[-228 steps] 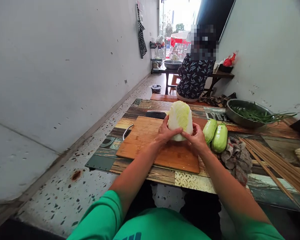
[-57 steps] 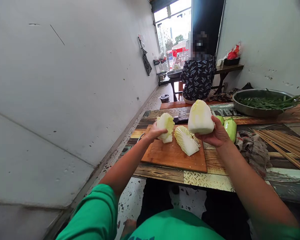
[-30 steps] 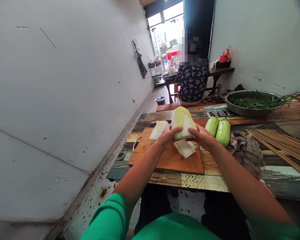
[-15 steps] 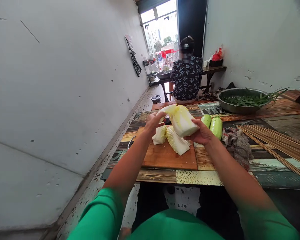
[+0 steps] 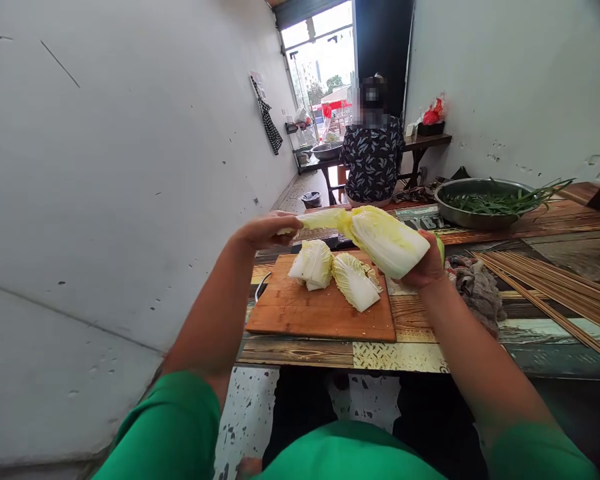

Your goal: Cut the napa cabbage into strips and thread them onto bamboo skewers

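My right hand is wrapped round the cut base end of a napa cabbage, raised over the right side of a wooden cutting board. Out to the left, my left hand grips the white stem end of a cabbage leaf. The leaf stretches level towards the yellow tip of the cabbage and still meets it there. On the board below lie pulled-off cabbage leaves in one pile and another cabbage leaf piece beside it.
Behind my right hand is a green squash, mostly hidden. A grey rag and long bamboo skewers lie to the right. A metal basin holds green stalks further back. A person sits beyond the table, facing away.
My left hand has moved left, drawing the leaf out from the cabbage. My right hand has shifted slightly right, tipping the cabbage more level. More of the leaves on the board now show.
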### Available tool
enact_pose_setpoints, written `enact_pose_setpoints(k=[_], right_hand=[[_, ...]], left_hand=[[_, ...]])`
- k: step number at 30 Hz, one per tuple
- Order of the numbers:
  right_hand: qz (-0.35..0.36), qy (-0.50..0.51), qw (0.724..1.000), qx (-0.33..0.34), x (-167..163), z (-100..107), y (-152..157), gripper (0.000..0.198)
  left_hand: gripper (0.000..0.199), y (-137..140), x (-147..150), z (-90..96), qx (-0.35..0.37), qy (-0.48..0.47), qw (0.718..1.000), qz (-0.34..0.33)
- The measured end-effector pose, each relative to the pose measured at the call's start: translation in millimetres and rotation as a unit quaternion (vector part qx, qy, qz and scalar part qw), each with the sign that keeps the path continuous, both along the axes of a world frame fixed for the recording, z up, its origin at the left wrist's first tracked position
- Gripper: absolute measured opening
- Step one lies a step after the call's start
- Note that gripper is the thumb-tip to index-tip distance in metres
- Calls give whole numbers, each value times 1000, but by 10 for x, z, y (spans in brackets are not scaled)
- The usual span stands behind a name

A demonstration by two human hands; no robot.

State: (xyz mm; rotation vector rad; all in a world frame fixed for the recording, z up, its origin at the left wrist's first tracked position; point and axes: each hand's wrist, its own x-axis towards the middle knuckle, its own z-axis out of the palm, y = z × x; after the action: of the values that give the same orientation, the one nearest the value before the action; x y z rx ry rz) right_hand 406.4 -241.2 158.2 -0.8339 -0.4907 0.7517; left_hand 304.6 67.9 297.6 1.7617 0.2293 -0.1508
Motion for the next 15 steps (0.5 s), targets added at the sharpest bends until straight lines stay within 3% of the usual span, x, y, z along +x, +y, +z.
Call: enact_pose_setpoints(k=[3, 6, 8, 10, 13, 15], right_hand=[[-68, -19, 997, -11, -4, 46, -80, 74], [-103, -45, 994, 2, -15, 101, -124, 74], [-127, -50, 990, 24, -21, 123, -110, 65], [-159, -55, 985, 29, -30, 126, -56, 60], [-184, -61, 981, -8, -53, 94, 78, 69], [-176, -53, 983, -30, -76, 47, 184, 73]], left_hand=[[16, 112, -121, 189, 108, -20, 994, -27], [17, 60, -170, 138, 184, -67, 981, 17], [21, -128, -167, -103, 260, -115, 956, 71], [35, -407, -164, -461, 312, -145, 932, 111], [48, -795, -201, -939, 294, -166, 926, 172], [48, -920, -244, -1057, 301, -139, 927, 175]])
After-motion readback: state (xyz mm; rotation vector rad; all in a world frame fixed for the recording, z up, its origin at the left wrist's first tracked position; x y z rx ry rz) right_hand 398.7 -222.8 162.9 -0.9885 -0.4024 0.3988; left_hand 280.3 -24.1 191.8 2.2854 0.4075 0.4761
